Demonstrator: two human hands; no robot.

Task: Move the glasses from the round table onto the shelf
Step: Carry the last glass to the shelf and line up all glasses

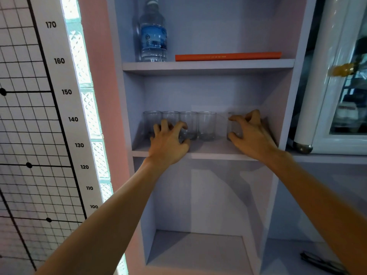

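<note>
Five glasses [206,126] stand on the middle shelf [208,149], four in a touching row from its left wall and a fifth glass [234,126] apart, nearer its right wall. The right hand [248,132] curls round that fifth glass, thumb low and fingers high on it; whether it grips or is just letting go I cannot tell. The left hand [168,141] is spread in a loose claw in front of the left end of the row, holding nothing. Judging from this, the shelving is well along, perhaps at the last glass; the round worktop is out of view, so what remains there I cannot tell. The shelf is a pale lilac board; on the board above it stand a bottle [153,36] and a flat orange book [228,56]. Left of the shelf hangs a height chart [65,92], right of it a glazed white cabinet [337,76]
</note>
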